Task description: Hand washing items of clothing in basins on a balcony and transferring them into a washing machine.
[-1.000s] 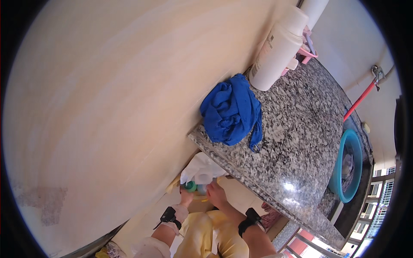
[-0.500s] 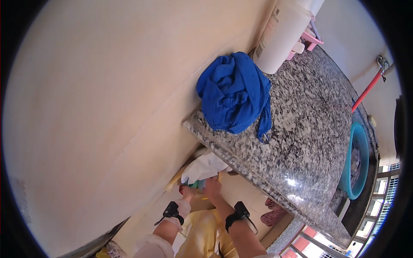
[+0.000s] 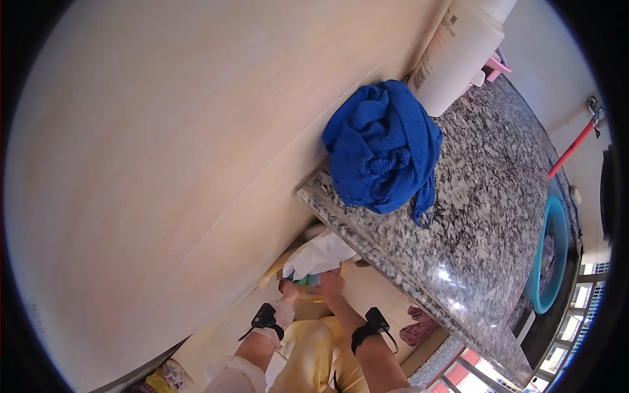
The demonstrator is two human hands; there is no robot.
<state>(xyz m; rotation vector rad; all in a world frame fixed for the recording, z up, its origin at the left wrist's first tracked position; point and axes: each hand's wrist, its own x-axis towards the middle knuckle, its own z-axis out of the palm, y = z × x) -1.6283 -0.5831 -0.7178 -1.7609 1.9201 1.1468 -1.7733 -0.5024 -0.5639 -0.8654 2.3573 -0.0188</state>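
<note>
Both my arms reach down to the floor beside the counter, toward a white cloth or bag (image 3: 320, 254) that spills over the top of a yellowish-tan box (image 3: 308, 309). My left hand (image 3: 289, 291) is at the box's left side, fingers curled inward and partly hidden. My right hand (image 3: 331, 284) is closed at the lower edge of the white material. Small green and light-blue things (image 3: 306, 280) show between the two hands, too little of them to name. What either hand grips is hidden.
A speckled granite counter (image 3: 485, 190) juts out on the right, its corner above my hands. On it lie a bunched blue cloth (image 3: 385, 147), a white bottle (image 3: 452, 62) and a teal basin (image 3: 555, 255). A wall (image 3: 164, 164) closes the left. A pinkish knitted bundle (image 3: 418, 326) lies below.
The view has shifted a little, so the counter and blue cloth stand farther right. Both hands stay at the box beside the white material, with little visible movement.
</note>
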